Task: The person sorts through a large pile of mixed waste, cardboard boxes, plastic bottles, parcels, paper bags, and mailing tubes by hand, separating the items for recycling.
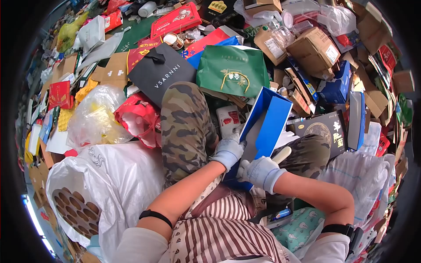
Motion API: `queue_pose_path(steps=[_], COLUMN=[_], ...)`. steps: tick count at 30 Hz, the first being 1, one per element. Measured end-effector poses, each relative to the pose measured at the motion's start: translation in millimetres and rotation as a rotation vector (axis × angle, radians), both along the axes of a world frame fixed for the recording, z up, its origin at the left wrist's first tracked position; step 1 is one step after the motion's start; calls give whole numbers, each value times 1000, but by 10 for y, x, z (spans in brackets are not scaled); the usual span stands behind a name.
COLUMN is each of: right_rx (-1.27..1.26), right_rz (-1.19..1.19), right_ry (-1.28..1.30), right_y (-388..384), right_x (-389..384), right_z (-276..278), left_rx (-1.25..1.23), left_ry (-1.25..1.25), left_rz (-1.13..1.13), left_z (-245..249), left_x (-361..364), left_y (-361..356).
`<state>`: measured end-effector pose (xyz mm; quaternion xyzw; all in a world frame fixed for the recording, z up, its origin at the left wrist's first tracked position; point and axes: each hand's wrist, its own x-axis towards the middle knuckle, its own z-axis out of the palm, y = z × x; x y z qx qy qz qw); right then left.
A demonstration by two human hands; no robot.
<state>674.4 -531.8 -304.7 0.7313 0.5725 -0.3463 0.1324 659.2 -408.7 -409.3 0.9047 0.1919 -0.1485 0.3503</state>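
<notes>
Left hand (229, 151), right hand (260, 172) (both gloved) curled, gripping blue box (273, 127).

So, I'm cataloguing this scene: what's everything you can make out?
open box: one, blue, left hand
handle-like object: one, cream, at right hand
paper bag: one, green, beyond open box
VSARNNI bag: one, dark grey, left of paper bag
flat box: one, red, far centre
cardboard boxes: several, brown, far right
patterned box: one, black, right
sack: one, white, near left
smaller clutter: uncountable, mixed, all around
apron: one, striped, lower centre
knees: two, camouflage, centre
gloved hands: two, pale, left, right
</notes>
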Motion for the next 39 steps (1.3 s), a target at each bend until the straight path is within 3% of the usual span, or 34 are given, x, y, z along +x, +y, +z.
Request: queue_pose_path(steps=[2, 4, 5, 8, 11, 16, 20, 24, 29, 32, 35, 38, 39], right_rx=[-16, 31, 57, 124, 125, 156, 140, 200, 179, 174, 113, 170, 198], right_rz=[68, 2, -45, -195, -209, -149, -80, -31, -159, -221, -197, -65, -71], right_ry=[-55, -71, -84, -111, -87, -143, -272, -366, -281, -257, -277, -280, -284], right_y=[-43, -127, -178, -434, -524, -514, -511, -495, -420, -379, -360, -591, -640], right_x=[-38, 25, 73, 207, 271, 241, 121, 8, -46, -84, -146, -260, -323], right_z=[181, 223, 220, 217, 311, 293, 277, 324, 242, 211, 273, 387, 409], left_rx=[-59, -67, -237, -448, -541, -293, -226, -360, -385, -544, -444, -933, -787], left_ry=[18, -54, 7, -264, -157, -269, -306, -343, -352, -449, -480, -126, -197], left_rz=[8, -76, -131, -348, -392, -398, -339, -256, -229, -166, -106, 203, 175], left_z=[-14, 325, 382, 136, 229, 159, 79, -51, -62, -65, -147, -133, -181], left_x=[28, -57, -105, -426, -608, -751, -794, -839, -844, -840, -839, -784, -798], left_y=[26, 6, 23, 93, 131, -117, -176, -210, -229, -232, -320, -402, -430])
